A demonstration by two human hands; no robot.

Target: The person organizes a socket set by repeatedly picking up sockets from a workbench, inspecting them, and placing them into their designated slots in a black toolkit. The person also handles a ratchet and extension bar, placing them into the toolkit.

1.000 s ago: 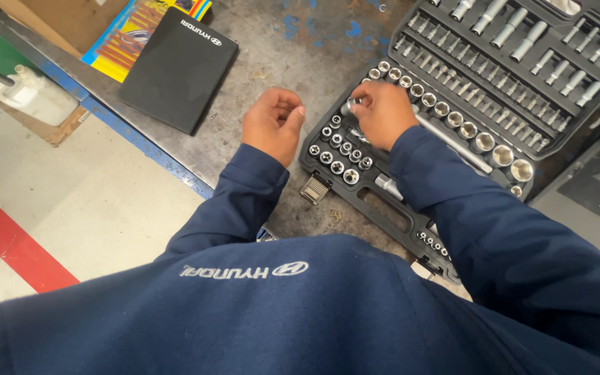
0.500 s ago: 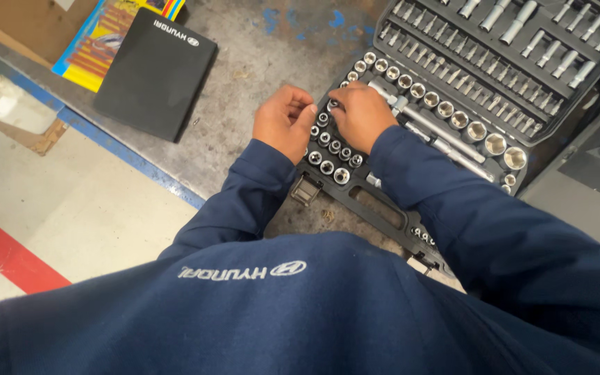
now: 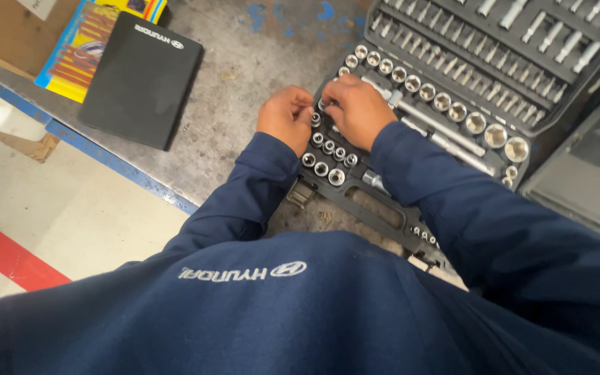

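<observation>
An open black socket set case (image 3: 383, 208) lies on a worn grey metal bench, its rows filled with several chrome sockets (image 3: 446, 103). My left hand (image 3: 285, 118) is curled at the case's left edge, fingertips pinching a small chrome socket (image 3: 315, 119). Fingers bent, my right hand (image 3: 359, 107) rests over the case's left rows and meets the left hand at that same socket. Whether it grips anything is hidden. A long chrome extension bar (image 3: 439, 128) lies just right of my right hand. Dark blue sleeves cover both arms.
A black flat pouch (image 3: 140, 80) lies on the bench to the left, beside a yellow and blue printed pack (image 3: 71, 59). The bench's blue-painted edge (image 3: 119, 167) runs diagonally. Below is a pale floor with a red stripe (image 3: 8, 260). A dark tray (image 3: 592, 173) sits at right.
Both hands have drawn together at the case's left rows. My left hand moved right from the bare bench onto the case and now pinches a small socket.
</observation>
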